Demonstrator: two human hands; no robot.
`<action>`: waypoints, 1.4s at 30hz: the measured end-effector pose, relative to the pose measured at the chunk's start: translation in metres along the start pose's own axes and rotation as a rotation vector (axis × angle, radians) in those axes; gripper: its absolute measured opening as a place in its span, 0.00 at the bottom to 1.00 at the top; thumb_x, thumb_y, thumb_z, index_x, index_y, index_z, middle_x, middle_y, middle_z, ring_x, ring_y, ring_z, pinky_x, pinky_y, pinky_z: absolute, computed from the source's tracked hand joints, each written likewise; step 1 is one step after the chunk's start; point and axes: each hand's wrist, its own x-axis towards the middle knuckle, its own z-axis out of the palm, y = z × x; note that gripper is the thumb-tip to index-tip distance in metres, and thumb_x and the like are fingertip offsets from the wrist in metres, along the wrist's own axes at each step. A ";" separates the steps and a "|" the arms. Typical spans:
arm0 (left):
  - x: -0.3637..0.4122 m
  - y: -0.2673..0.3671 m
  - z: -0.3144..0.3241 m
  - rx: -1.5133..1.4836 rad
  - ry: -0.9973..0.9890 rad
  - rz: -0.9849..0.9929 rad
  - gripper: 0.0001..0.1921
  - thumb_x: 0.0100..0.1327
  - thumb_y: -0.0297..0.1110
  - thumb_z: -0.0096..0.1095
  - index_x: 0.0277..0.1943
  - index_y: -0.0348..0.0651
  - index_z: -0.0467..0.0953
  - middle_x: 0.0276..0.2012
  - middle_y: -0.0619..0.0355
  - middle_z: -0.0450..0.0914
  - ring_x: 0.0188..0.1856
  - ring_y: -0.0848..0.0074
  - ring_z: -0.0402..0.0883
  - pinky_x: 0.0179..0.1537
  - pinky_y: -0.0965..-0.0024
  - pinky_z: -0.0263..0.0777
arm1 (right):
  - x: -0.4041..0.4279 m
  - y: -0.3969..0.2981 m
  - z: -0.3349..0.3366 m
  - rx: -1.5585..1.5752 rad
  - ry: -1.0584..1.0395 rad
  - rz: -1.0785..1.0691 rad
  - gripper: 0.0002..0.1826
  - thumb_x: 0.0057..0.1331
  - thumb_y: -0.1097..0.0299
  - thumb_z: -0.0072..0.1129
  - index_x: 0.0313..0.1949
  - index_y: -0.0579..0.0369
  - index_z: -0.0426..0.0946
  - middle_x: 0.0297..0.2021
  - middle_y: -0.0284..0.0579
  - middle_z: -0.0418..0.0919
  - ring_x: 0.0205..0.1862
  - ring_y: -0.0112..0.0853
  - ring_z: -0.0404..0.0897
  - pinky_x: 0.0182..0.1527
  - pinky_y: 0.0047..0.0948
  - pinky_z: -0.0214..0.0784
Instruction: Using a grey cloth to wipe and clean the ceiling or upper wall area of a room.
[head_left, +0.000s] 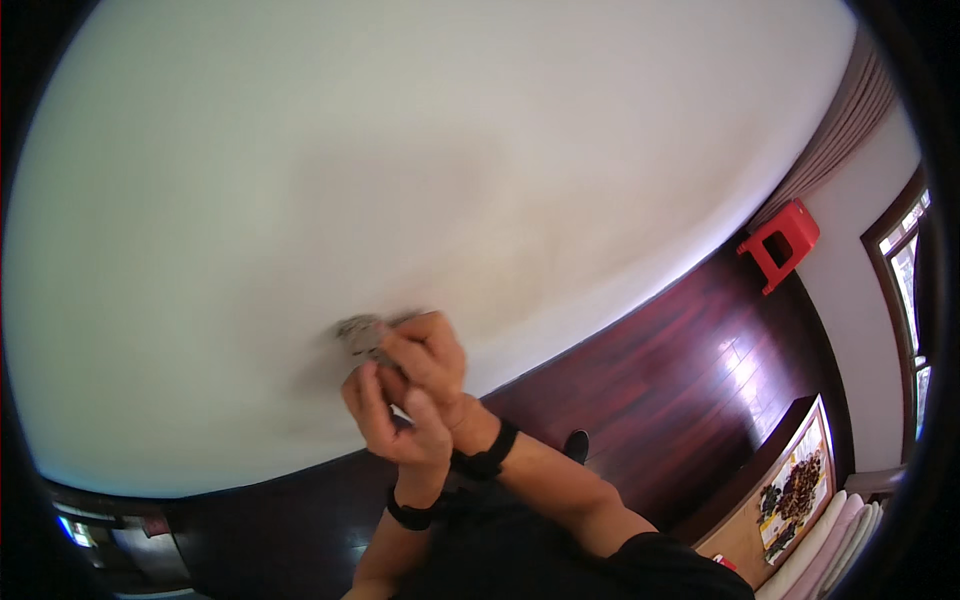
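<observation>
A crumpled grey piece, probably cloth (360, 337), is in front of the white wall (225, 187), its edges blurred. My right hand (431, 356) pinches its right side between thumb and fingers. Just below, my left hand (401, 427) is turned palm up with curled fingers. Its fingertips meet the lower edge of the grey piece, but whether they grip it is unclear. My wrists cross close together, and each wears a black band. A soft shadow falls on the wall around the hands.
Dark red wooden flooring (600, 390) runs along the wall's foot. A red plastic stool (784, 236) stands near a curtain (832, 142) at the right. Dried dark pieces (799, 487) lie on a sheet atop a wooden surface (739, 529), beside rolled fabric (814, 547). My dark shoe (577, 445) shows below.
</observation>
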 end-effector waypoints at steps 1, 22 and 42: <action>-0.003 -0.002 0.000 -0.008 0.103 -0.087 0.28 0.71 0.43 0.65 0.62 0.23 0.75 0.51 0.38 0.79 0.50 0.52 0.81 0.49 0.53 0.79 | -0.002 -0.001 0.003 0.026 -0.025 -0.009 0.24 0.51 0.84 0.70 0.51 0.60 0.85 0.38 0.48 0.78 0.32 0.39 0.78 0.28 0.32 0.70; -0.035 0.026 0.139 -0.129 -0.233 0.196 0.20 0.67 0.29 0.72 0.58 0.28 0.81 0.48 0.43 0.83 0.43 0.58 0.86 0.42 0.64 0.83 | 0.000 0.088 -0.143 -0.369 0.074 0.144 0.12 0.65 0.73 0.69 0.45 0.64 0.79 0.40 0.52 0.79 0.37 0.42 0.77 0.36 0.35 0.71; -0.026 0.028 0.141 -0.180 -0.239 0.001 0.11 0.65 0.21 0.73 0.50 0.33 0.87 0.35 0.53 0.85 0.31 0.71 0.83 0.32 0.71 0.77 | -0.007 0.090 -0.138 -0.325 0.121 0.199 0.23 0.58 0.80 0.70 0.55 0.64 0.83 0.40 0.47 0.79 0.38 0.38 0.79 0.37 0.31 0.75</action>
